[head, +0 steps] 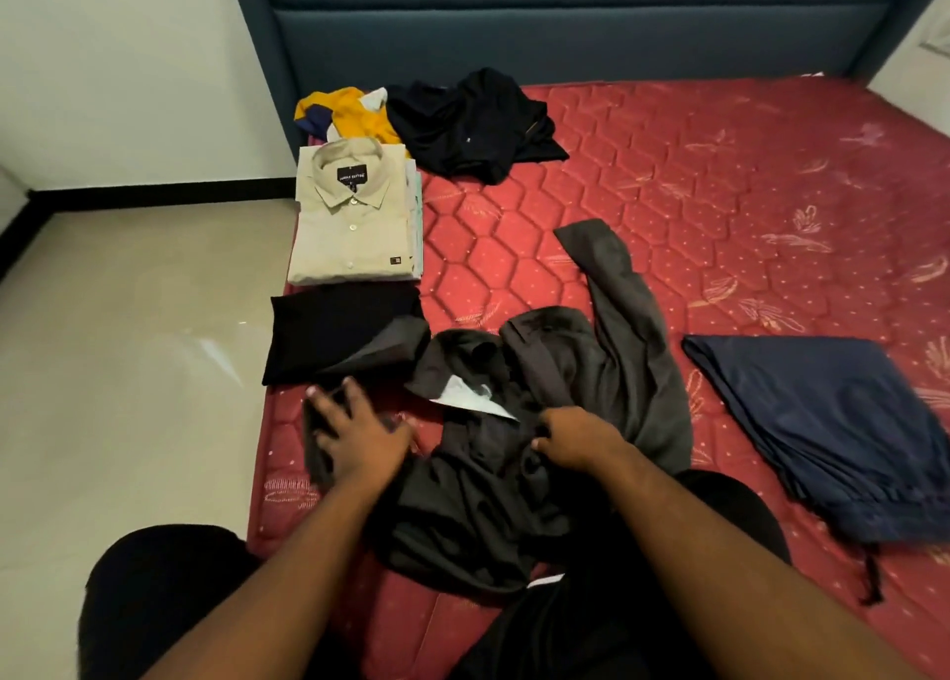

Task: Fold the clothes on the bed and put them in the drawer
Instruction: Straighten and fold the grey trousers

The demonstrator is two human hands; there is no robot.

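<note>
On the red quilted mattress of the bed (pixel 668 175), the crumpled dark grey long-sleeved shirt (pixel 545 422) lies right before us; we judge it light, limp and best taken at collar or shoulders. Our left hand (pixel 360 435) presses flat, fingers spread, on its sleeve, while our right hand (pixel 576 435) pinches the front fabric.

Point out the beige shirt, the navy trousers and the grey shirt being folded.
beige shirt (pixel 352 227): head view, on the button placket at mid-chest.
navy trousers (pixel 833 422): head view, on the middle of the folded cloth.
grey shirt (pixel 560 371): head view, on the crumpled body above the right hand.
</note>
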